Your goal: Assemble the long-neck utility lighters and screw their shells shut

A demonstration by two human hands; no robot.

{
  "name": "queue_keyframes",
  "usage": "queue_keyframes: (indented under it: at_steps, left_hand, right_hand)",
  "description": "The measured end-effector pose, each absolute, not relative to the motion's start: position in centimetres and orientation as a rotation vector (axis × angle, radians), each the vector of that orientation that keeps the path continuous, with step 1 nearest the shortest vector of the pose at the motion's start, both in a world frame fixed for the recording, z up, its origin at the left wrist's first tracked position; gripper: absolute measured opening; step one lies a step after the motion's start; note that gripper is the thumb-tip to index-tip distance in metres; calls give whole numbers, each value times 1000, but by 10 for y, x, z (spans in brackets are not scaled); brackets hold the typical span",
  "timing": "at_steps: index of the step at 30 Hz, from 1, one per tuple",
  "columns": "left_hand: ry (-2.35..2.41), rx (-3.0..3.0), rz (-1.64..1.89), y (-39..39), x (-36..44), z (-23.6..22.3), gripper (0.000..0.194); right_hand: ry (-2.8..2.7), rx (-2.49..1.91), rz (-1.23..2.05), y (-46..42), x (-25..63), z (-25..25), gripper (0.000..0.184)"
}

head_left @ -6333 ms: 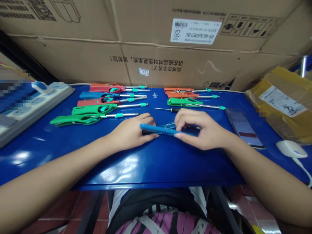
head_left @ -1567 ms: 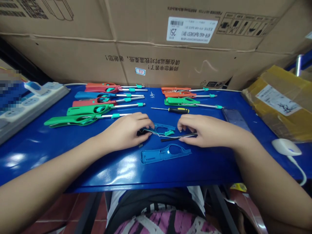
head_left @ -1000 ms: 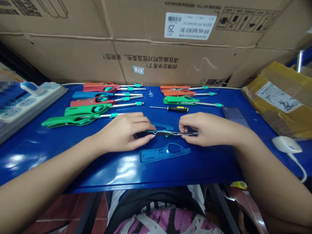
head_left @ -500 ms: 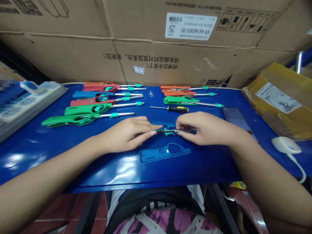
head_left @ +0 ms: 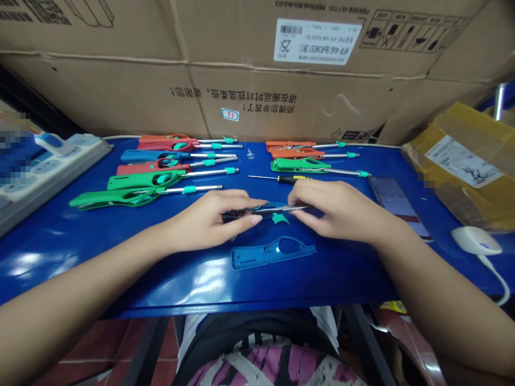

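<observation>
Single view, worn on the head. Looks forward and steeply down from above the wearer's lap (head_left: 265,362), over a blue table (head_left: 161,284). Left hand (head_left: 209,220) and right hand (head_left: 341,212) near, about mid-frame; forearms (head_left: 100,273) enter from both sides. Large carton (head_left: 132,102) beyond, across the top.

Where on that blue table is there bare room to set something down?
In front of the blue shell half, up to the near table edge, and on the left between the power strip and left forearm. It is crowded around the left hand and right hand, and behind them, where lighters lie.
</observation>
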State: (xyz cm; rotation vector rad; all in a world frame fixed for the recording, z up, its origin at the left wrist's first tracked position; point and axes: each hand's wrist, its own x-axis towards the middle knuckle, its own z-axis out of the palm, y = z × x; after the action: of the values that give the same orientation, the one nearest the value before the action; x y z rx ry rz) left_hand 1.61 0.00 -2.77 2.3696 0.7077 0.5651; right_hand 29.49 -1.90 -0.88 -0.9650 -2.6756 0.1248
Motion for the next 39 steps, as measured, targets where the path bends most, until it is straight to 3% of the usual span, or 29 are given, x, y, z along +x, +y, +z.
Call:
queue_keyframes:
  at_steps: [11,24,39]
  left_hand:
    - [610,2619,773,5,13,-33,31]
    - [642,2714,619,-4,16,-35,33]
    - [687,2550,691,-4,14,-19,39]
  right_hand:
    - [-2675,-1008,116,-20,293,-10,12]
    - [-2732,-962,214,-26,276,-26,25]
    - [-2639,-913,-24,-27,279,-25,23]
